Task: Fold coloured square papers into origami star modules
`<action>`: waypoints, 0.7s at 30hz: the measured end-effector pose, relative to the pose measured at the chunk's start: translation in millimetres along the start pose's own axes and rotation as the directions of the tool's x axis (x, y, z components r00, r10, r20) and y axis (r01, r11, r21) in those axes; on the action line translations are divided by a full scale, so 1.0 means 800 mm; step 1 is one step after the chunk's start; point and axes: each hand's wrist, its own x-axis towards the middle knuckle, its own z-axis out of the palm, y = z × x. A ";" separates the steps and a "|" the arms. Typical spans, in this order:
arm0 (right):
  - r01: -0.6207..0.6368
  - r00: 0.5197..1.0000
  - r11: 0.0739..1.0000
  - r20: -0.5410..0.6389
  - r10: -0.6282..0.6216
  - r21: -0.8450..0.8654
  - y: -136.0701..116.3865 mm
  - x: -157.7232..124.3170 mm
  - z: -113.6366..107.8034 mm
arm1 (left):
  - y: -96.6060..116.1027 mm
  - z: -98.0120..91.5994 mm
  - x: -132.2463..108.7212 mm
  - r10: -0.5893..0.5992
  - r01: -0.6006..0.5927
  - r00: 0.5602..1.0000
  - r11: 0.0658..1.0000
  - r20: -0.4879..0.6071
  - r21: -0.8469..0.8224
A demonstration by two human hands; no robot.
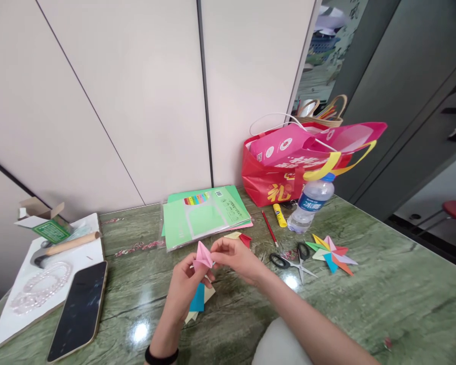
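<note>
Between my two hands, a folded piece of pink paper is held up above the table, its point upward. My left hand pinches it from the left and below. On its right edge, the fingers of my right hand are closed on the paper. Beneath my left hand lie a blue paper piece and pale yellow paper, partly hidden. Behind my right hand, a red and cream folded paper shows in part. A multicoloured paper star lies on the right.
Open scissors, a red pencil, a yellow glue stick and a water bottle are on the right, before a red bag. Green paper packs lie behind my hands. A phone and hammer are left.
</note>
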 end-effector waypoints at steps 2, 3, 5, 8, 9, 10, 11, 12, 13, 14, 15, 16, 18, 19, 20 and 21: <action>-0.068 0.998 0.997 0.008 0.068 0.041 0.003 0.000 -0.001 | -0.002 -0.003 0.002 0.009 -0.009 1.000 1.000 -0.011 0.024; -0.086 0.996 0.995 0.018 0.085 0.055 0.004 0.000 -0.002 | -0.003 -0.004 0.003 0.009 -0.009 1.000 0.999 -0.016 0.032; -0.097 0.995 0.992 0.034 0.094 0.077 0.006 -0.001 -0.002 | -0.006 -0.007 0.004 0.017 -0.015 0.999 0.999 -0.040 0.051; -0.099 0.995 0.991 0.038 0.095 0.090 0.007 -0.001 -0.003 | -0.009 -0.008 0.006 0.048 -0.042 0.996 0.995 -0.071 0.085; -0.110 0.993 0.989 0.042 0.107 0.096 0.006 -0.001 -0.003 | -0.009 -0.008 0.007 0.056 -0.048 0.995 0.994 -0.078 0.096; -0.128 0.991 0.986 0.048 0.124 0.102 0.006 -0.001 -0.003 | -0.009 -0.008 0.007 0.059 -0.050 0.995 0.993 -0.083 0.105; -0.151 0.988 0.982 0.057 0.145 0.111 0.005 -0.001 -0.004 | -0.009 -0.007 0.006 0.058 -0.048 0.994 0.993 -0.089 0.110; -0.178 0.983 0.976 0.066 0.171 0.125 0.005 -0.001 -0.004 | -0.009 -0.007 0.006 0.053 -0.042 0.994 0.993 -0.096 0.113; -0.204 0.978 0.968 0.073 0.196 0.143 0.005 -0.001 -0.005 | -0.008 -0.007 0.006 0.044 -0.032 0.994 0.993 -0.101 0.113; -0.227 0.973 0.960 0.074 0.217 0.162 0.005 0.000 -0.005 | -0.007 -0.006 0.005 0.031 -0.020 0.994 0.994 -0.101 0.109; -0.244 0.970 0.953 0.068 0.235 0.177 0.005 0.000 -0.005 | -0.007 -0.006 0.005 0.016 -0.006 0.995 0.995 -0.097 0.101; -0.256 0.967 0.949 0.058 0.250 0.186 0.005 0.000 -0.006 | -0.007 -0.006 0.005 -0.002 0.010 0.996 0.996 -0.087 0.093; -0.276 0.961 0.944 0.037 0.274 0.181 0.006 0.001 -0.006 | -0.007 -0.006 0.005 -0.042 0.047 0.997 0.996 -0.059 0.078; -0.287 0.958 0.942 0.033 0.286 0.172 0.008 0.001 -0.006 | -0.008 -0.007 0.005 -0.065 0.069 0.997 0.995 -0.047 0.072; -0.301 0.953 0.940 0.035 0.300 0.163 0.009 0.002 -0.007 | -0.008 -0.007 0.005 -0.089 0.091 0.995 0.994 -0.037 0.067; -0.316 0.949 0.936 0.040 0.314 0.155 0.010 0.002 -0.007 | -0.009 -0.008 0.006 -0.112 0.114 0.993 0.992 -0.029 0.061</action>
